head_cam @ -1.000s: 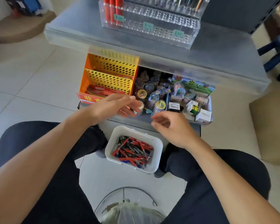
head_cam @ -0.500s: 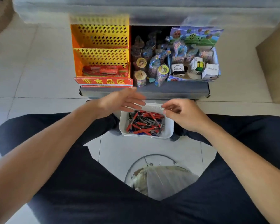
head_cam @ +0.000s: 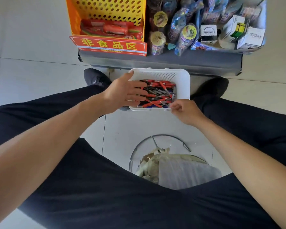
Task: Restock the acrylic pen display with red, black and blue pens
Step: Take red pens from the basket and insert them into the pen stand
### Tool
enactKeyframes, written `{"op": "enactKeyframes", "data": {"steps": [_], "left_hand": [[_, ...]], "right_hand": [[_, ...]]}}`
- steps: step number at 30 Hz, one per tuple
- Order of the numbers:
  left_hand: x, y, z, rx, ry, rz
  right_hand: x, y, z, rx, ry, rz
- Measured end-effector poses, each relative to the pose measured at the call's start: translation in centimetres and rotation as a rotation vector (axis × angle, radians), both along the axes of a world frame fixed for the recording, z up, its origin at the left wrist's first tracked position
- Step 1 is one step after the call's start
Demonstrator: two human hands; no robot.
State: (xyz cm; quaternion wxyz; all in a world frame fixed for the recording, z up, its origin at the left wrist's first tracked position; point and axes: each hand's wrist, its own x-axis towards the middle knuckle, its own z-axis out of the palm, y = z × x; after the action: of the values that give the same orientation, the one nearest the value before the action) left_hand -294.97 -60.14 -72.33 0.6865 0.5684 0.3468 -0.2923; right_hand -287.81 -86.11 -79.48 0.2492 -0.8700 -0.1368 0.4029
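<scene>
White plastic basket [head_cam: 182, 76] of red, black and blue pens [head_cam: 157, 95] sits on the floor between your shoes, just before the grey shelf edge [head_cam: 160, 63]. Your left hand [head_cam: 122, 93] lies flat-fingered over its left rim and the pens, while your right hand [head_cam: 185, 110] pinches at the near right corner, on what I cannot tell. Bare tile lies near you, with a wire bin [head_cam: 168, 162] close below.

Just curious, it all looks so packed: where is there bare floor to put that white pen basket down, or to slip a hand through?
Bare tile lies left of the left shoe, and between the white basket and the bin below it. The shelf is crowded with an orange rack and toys. Both hands already fill the basket's near side.
</scene>
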Motion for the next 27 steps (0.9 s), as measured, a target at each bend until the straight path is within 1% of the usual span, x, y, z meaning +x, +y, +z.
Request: {"op": "enactKeyframes", "data": {"steps": [3,5,8,12,14,16,19,22,24,27], "left_hand": [[0.3,0.7,-0.7,0.002,0.017,0.005],[0.8,0.8,-0.9,0.003,0.015,0.013],[1.9,0.7,-0.7,-0.004,-0.011,0.017],[3.3,0.7,-0.3,-0.003,-0.041,0.018],[3.8,0.6,-0.2,-0.006,-0.052,0.010],[4.2,0.6,-0.2,-0.015,-0.059,0.004],[4.5,0.7,-0.3,-0.031,-0.068,0.031],[4.5,0.9,-0.4,-0.041,-0.078,0.055],[4.5,0.9,-0.5,-0.059,-0.081,0.063],[4.3,0.9,-0.5,-0.084,-0.083,0.072]], "right_hand": [[0.4,1.6,-1.8,0.017,-0.050,-0.066],[1.3,2.9,-2.8,0.028,-0.123,-0.065],[2.8,4.8,-4.5,-0.051,-0.158,0.017],[3.3,6.5,-7.5,-0.245,-0.084,0.113],[3.1,7.2,-8.9,-0.312,-0.029,0.139],[3.2,7.6,-10.0,-0.363,-0.023,0.182],[3.5,8.0,-11.1,-0.411,-0.119,0.303],[3.7,8.3,-11.4,-0.416,-0.234,0.435],[3.9,8.3,-11.4,-0.420,-0.249,0.506],[4.2,8.1,-11.7,-0.384,-0.255,0.542]]}}
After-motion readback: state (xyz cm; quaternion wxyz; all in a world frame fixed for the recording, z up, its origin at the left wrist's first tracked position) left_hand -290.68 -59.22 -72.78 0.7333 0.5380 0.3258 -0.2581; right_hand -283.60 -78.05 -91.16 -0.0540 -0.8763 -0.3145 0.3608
